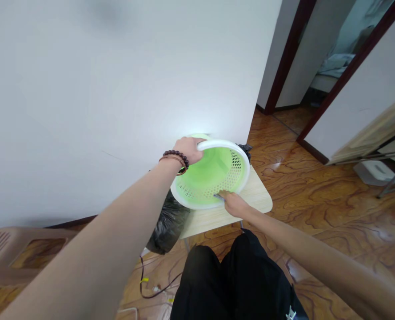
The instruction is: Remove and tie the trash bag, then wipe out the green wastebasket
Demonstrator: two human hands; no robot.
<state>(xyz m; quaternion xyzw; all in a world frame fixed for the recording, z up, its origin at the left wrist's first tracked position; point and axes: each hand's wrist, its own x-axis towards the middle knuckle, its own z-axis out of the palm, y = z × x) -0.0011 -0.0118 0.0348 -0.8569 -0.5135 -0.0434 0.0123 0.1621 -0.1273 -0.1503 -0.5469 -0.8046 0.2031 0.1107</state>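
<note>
A round plastic basket [213, 180] with a white rim, a green inside and a perforated wall stands tilted on a small light wood table [259, 195]. At its far left, my left hand [189, 150], with a bead bracelet on the wrist, is closed on the white rim. Low at the front of the basket, my right hand [233, 203] is closed around a thin grey object [219, 196] that points left across the basket's near wall. The kind of that object is too small to make out. A pale green surface shows behind the basket, partly hidden by my left hand.
A black plastic bag [170, 222] hangs at the table's left side. A brown plastic stool [20, 253] stands far left. A dark cable [142, 284] lies on the wooden floor. The white wall [133, 80] rises behind the table; a white box [373, 172] sits right.
</note>
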